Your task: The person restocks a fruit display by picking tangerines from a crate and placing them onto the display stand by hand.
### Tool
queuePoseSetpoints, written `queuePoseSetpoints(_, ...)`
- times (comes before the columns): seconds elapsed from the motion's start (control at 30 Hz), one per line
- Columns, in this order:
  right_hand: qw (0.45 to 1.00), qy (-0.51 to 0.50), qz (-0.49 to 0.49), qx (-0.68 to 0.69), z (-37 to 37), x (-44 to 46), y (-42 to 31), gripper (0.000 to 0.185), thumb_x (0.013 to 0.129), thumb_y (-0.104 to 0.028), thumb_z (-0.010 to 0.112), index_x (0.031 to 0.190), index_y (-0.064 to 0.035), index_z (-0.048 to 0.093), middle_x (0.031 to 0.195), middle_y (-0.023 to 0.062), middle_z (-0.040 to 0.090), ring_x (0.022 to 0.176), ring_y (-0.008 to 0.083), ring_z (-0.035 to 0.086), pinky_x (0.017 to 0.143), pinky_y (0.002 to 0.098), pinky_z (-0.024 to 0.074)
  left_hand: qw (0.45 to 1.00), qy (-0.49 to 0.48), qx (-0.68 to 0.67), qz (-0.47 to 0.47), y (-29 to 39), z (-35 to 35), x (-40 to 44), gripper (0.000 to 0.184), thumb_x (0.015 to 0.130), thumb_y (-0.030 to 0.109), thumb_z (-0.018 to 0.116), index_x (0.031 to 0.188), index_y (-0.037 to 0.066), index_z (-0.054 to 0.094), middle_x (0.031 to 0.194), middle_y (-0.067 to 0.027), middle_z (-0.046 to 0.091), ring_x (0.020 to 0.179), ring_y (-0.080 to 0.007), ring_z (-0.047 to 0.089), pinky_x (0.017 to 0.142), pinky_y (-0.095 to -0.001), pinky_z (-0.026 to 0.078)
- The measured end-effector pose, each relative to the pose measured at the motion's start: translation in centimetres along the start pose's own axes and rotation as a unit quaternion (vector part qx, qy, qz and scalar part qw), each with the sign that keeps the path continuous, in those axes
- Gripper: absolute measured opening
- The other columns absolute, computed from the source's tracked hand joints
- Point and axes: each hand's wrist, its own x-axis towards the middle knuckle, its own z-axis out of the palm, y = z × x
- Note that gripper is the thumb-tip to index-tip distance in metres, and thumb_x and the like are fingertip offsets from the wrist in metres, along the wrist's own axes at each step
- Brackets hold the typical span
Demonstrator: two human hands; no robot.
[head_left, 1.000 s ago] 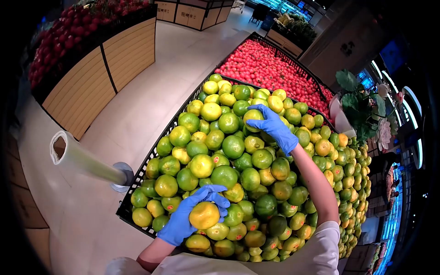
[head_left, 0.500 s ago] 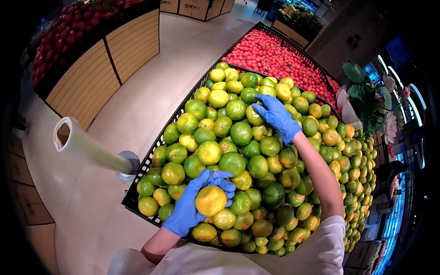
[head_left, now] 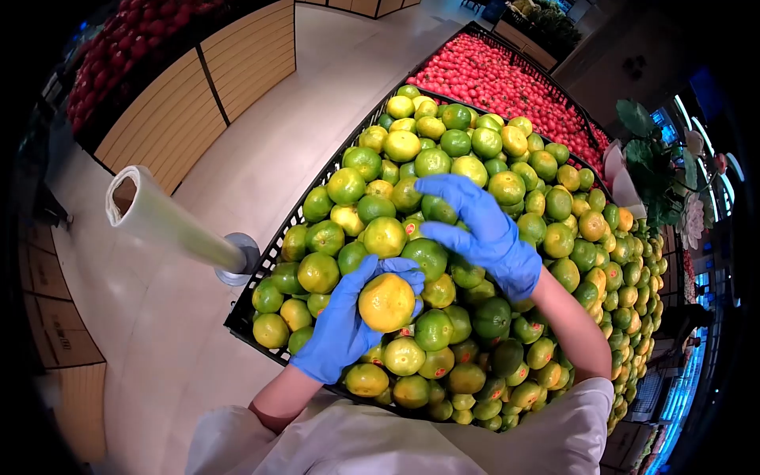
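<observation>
My left hand (head_left: pixel 340 324), in a blue glove, is closed round a yellow-orange mandarin (head_left: pixel 386 302) just above the near part of the heap. Over the middle of the same heap is my right hand (head_left: pixel 487 237), also gloved in blue, its fingers curved and spread apart. A green mandarin (head_left: pixel 438 209) shows between its thumb and fingers, lying in the pile; whether they touch it I cannot tell. Green and yellow mandarins (head_left: pixel 346 187) surround both hands, a few bearing small red stickers.
A black crate edge (head_left: pixel 273 261) borders the heap on the left. Beyond it stands a plastic bag roll (head_left: pixel 178 222) on a holder. Small red fruit (head_left: pixel 491 75) fills the far section. Artificial flowers (head_left: pixel 661 166) stand at the right, a wood-panelled stand (head_left: pixel 198 87) at the upper left.
My right hand has drawn back from a yellowish mandarin towards my body and nearer my left hand. The left hand still holds its mandarin. The view has shifted slightly.
</observation>
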Motion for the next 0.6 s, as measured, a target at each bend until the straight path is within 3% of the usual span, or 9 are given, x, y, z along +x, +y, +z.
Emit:
queuePoseSetpoints(0.03, 0.997, -0.070, 0.023, 0.022, 0.4, -0.9, -1.8, 0.053, 0.077, -0.031, 0.073, 0.118, -0.0021, 0.053, 0.111, 0.0158, 0.057, 0.100, 0.0313, 0.057, 0.085, 0.0375, 0.0475, 1.000, -0.019, -0.020, 0.003, 0.0, 0.1, 0.1, 0.048, 0.098, 0.037, 0.042, 0.123, -0.003, 0.048, 0.112, -0.0145, 0.059, 0.100, -0.0246, 0.060, 0.086, -0.0410, 0.053)
queuePoseSetpoints(0.07, 0.995, -0.048, -0.077, 0.044, 1.3, -1.7, -2.8, 0.064, 0.074, -0.035, 0.074, 0.123, -0.0007, 0.050, 0.111, 0.0162, 0.057, 0.099, 0.0319, 0.057, 0.085, 0.0376, 0.0478, 0.998, -0.038, -0.040, 0.006, 0.0, 0.2, 0.2, 0.047, 0.098, 0.036, 0.043, 0.126, -0.002, 0.046, 0.116, -0.0145, 0.057, 0.103, -0.0255, 0.059, 0.086, -0.0415, 0.054)
queuePoseSetpoints(0.1, 0.994, -0.080, -0.064, 0.032, 1.5, -2.5, -4.4, 0.073, 0.072, -0.038, 0.075, 0.129, -0.0003, 0.046, 0.114, 0.0179, 0.055, 0.101, 0.0323, 0.056, 0.086, 0.0389, 0.0473, 0.996, -0.033, -0.079, 0.007, 0.0, 0.4, 0.1, 0.049, 0.097, 0.035, 0.046, 0.133, 0.003, 0.038, 0.126, -0.0144, 0.051, 0.111, -0.0271, 0.056, 0.087, -0.0414, 0.054)
queuePoseSetpoints(0.27, 0.995, -0.089, 0.016, 0.044, 3.4, -5.1, -4.9, 0.073, 0.075, -0.027, 0.073, 0.135, -0.0036, 0.039, 0.121, 0.0174, 0.048, 0.106, 0.0324, 0.052, 0.086, 0.0387, 0.0473, 0.998, -0.054, -0.018, -0.041, -0.7, 0.6, 0.2, 0.054, 0.096, 0.035, 0.049, 0.138, 0.007, 0.032, 0.135, -0.0129, 0.042, 0.122, -0.0241, 0.048, 0.092, -0.0399, 0.052)
queuePoseSetpoints(0.33, 0.994, -0.087, 0.025, 0.060, 2.9, -5.0, -5.1, 0.073, 0.074, -0.025, 0.072, 0.136, -0.0052, 0.039, 0.120, 0.0158, 0.048, 0.105, 0.0319, 0.053, 0.085, 0.0376, 0.0482, 0.971, -0.054, 0.234, -0.005, -0.7, 0.7, 0.0, 0.059, 0.094, 0.035, 0.054, 0.140, 0.007, 0.029, 0.136, -0.0107, 0.042, 0.125, -0.0219, 0.045, 0.098, -0.0371, 0.047)
queuePoseSetpoints(0.37, 0.994, -0.102, 0.027, 0.002, 2.3, -4.9, -5.7, 0.073, 0.073, -0.024, 0.073, 0.136, -0.0067, 0.039, 0.120, 0.0143, 0.048, 0.104, 0.0307, 0.053, 0.082, 0.0367, 0.0492, 0.954, -0.056, 0.294, -0.005, -0.2, 0.9, -0.1, 0.067, 0.092, 0.031, 0.057, 0.144, 0.006, 0.022, 0.140, -0.0084, 0.035, 0.128, -0.0163, 0.038, 0.100, -0.0302, 0.040)
queuePoseSetpoints(0.47, 0.992, -0.091, 0.044, -0.079, 1.5, -4.4, -6.6, 0.075, 0.069, -0.021, 0.074, 0.135, -0.0097, 0.041, 0.120, 0.0112, 0.048, 0.101, 0.0278, 0.055, 0.076, 0.0351, 0.0513, 0.897, -0.022, 0.439, 0.041, 0.9, 1.7, 1.1, 0.075, 0.087, 0.024, 0.066, 0.144, 0.005, 0.022, 0.140, -0.0088, 0.035, 0.128, -0.0175, 0.037, 0.101, -0.0303, 0.039)
queuePoseSetpoints(0.53, 0.995, -0.014, 0.037, -0.094, 1.4, -3.9, -5.9, 0.078, 0.068, -0.019, 0.075, 0.137, -0.0091, 0.039, 0.120, 0.0112, 0.047, 0.100, 0.0282, 0.055, 0.077, 0.0354, 0.0513, 0.892, -0.039, 0.445, 0.077, 1.7, 2.3, 1.7, 0.081, 0.081, 0.019, 0.072, 0.144, 0.004, 0.024, 0.138, -0.0098, 0.037, 0.125, -0.0186, 0.040, 0.100, -0.0300, 0.040)
queuePoseSetpoints(0.6, 0.998, -0.017, 0.045, -0.040, 1.1, -3.6, -4.9, 0.081, 0.068, -0.018, 0.076, 0.138, -0.0069, 0.037, 0.120, 0.0132, 0.047, 0.103, 0.0307, 0.053, 0.082, 0.0364, 0.0495, 0.896, -0.055, 0.439, 0.051, 2.7, 3.2, 2.3, 0.080, 0.080, 0.017, 0.072, 0.144, 0.005, 0.025, 0.136, -0.0094, 0.038, 0.123, -0.0186, 0.042, 0.098, -0.0297, 0.042)
